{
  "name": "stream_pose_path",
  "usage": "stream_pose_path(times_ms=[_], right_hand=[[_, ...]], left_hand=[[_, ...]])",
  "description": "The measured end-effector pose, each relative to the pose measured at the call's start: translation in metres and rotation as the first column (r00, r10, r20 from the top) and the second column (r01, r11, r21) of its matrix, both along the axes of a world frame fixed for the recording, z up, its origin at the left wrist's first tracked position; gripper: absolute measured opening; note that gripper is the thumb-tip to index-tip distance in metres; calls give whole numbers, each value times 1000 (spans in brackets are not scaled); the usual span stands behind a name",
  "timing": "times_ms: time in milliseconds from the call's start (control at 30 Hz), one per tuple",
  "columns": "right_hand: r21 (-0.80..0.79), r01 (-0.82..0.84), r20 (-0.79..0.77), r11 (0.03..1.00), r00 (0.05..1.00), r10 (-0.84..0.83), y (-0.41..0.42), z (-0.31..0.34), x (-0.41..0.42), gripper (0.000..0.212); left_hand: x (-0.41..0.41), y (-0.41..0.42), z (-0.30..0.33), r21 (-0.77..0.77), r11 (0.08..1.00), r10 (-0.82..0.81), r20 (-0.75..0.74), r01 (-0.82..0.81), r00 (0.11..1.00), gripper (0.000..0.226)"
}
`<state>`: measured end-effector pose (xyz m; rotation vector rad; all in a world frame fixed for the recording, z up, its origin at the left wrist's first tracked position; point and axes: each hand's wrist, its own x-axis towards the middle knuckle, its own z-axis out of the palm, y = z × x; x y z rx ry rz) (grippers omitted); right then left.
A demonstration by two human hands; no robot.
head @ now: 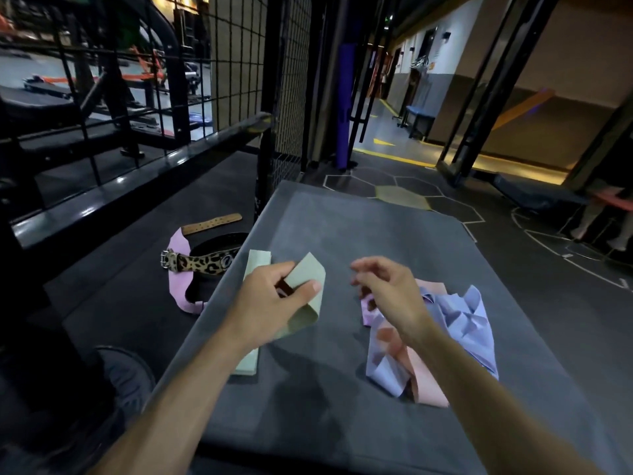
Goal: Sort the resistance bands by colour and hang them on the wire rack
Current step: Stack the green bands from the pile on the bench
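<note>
while my left hand [274,296] pinches a pale green band [308,296] near the left edge of the grey mat [342,228], thumb on top, fingers curled beneath, another green band [255,269] lies flat under it. my right hand [383,289] hovers with loose, parted fingers, holding nothing, over the heap of lilac and pink bands [455,323] toward the mat's right edge. off the left edge lies a leopard-print belt [198,264]. behind stands the wire rack [236,63].

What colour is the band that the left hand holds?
Pale green band, gripped by the left hand; head view.
</note>
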<state>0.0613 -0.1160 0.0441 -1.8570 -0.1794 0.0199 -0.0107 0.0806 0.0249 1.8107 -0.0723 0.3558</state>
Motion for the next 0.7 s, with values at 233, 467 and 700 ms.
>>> stream_pose_path(times_ms=[233,467,700], right_hand=[[-340,-421,242,841,825,511,15,62,-17,11],[-281,-415,429,865,752,500,23,80,-12,4],[-22,-427,526,904,764,373,37,113,-6,7]], left_hand=[[-3,-8,12,14,994,-109,58,108,992,22],[-4,-8,13,-272,943,-181,70,194,981,29],[1,-1,-2,-290,942,-171,15,168,985,22]])
